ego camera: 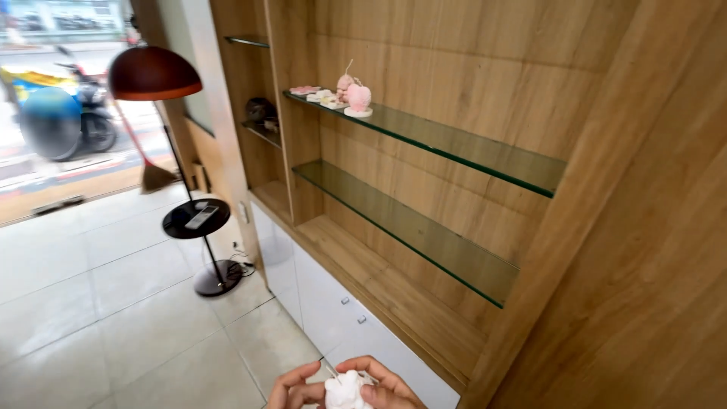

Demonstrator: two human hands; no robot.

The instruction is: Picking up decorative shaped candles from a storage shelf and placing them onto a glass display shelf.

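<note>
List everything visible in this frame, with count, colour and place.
White candle: one, white, lumpy, held in both hands at the bottom edge.
Pink candles: two, pink, left end of the upper shelf.
Flat pieces: several, pale pink and white, beside them.
Glass shelves: two, greenish, in the wooden unit.
Cabinet doors: white, below.
Floor lamp: one, dark red shade, with round black tray, left.
Broom: one, behind the lamp.
Left hand: on the candle.
Right hand: on the candle.
</note>
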